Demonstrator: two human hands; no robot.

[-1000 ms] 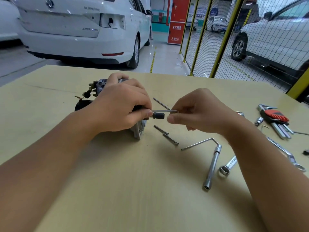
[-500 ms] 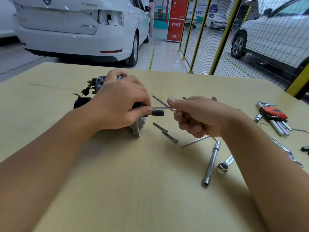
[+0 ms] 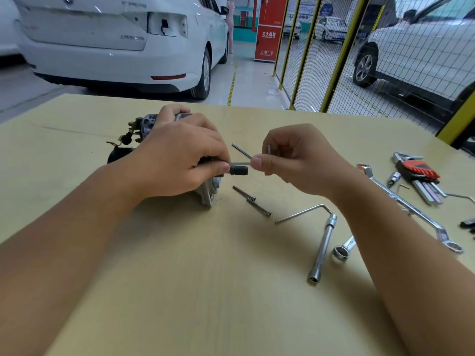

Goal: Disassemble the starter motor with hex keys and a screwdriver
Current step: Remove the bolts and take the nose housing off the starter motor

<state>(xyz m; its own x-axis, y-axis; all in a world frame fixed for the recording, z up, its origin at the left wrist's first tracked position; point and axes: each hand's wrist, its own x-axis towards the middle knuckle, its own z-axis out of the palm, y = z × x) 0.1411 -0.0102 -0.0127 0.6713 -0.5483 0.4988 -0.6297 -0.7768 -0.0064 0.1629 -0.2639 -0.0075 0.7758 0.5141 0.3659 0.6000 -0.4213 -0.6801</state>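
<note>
- Table (image 3: 180, 291), pale wood, carries all the tools; a white car (image 3: 115, 42) stands beyond it, badge lettering too blurred to read; a red cabinet (image 3: 268, 29) shows white Chinese characters
- Starter motor (image 3: 209, 195) sits left of centre; left hand (image 3: 177, 158), grip clenched round it
- Right hand (image 3: 295, 160) pinches a hex key (image 3: 243, 164) pointing into the motor
- Red-holdered hex key set (image 3: 417, 170) lies far right; no legible brand

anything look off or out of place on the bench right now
Nothing on the table looks spilled or broken. The odd sight is behind it: the white car has an empty tail-light cutout with a loose wire hanging there.
</note>
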